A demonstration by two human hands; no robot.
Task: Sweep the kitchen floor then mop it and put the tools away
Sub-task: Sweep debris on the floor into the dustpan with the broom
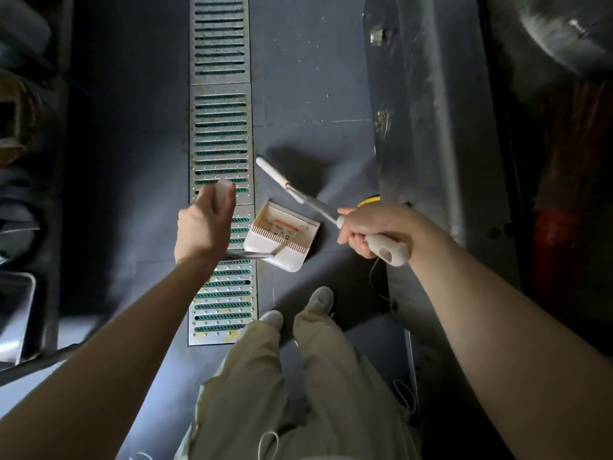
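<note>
I look straight down at the dark kitchen floor (pixel 308 94). My right hand (pixel 368 229) grips the white handle of a broom (pixel 386 249). Its shaft runs up and left to the white broom head (pixel 277 177), whose dark bristles rest on the floor. My left hand (pixel 204 224) is curled around the white top end of the dustpan handle (pixel 225 187). The thin metal shaft runs below my wrist to the white dustpan (pixel 282 240). The pan stands on the floor between my hands, with small scraps inside it.
A long metal drain grate (pixel 220 127) runs down the middle of the floor, under my left hand. A steel cabinet base (pixel 428 127) lines the right side, with a yellow object (pixel 369 200) at its foot. Dark shelving (pixel 20 127) and a metal tray (pixel 16 313) stand left. My feet (pixel 320 298) are just below the dustpan.
</note>
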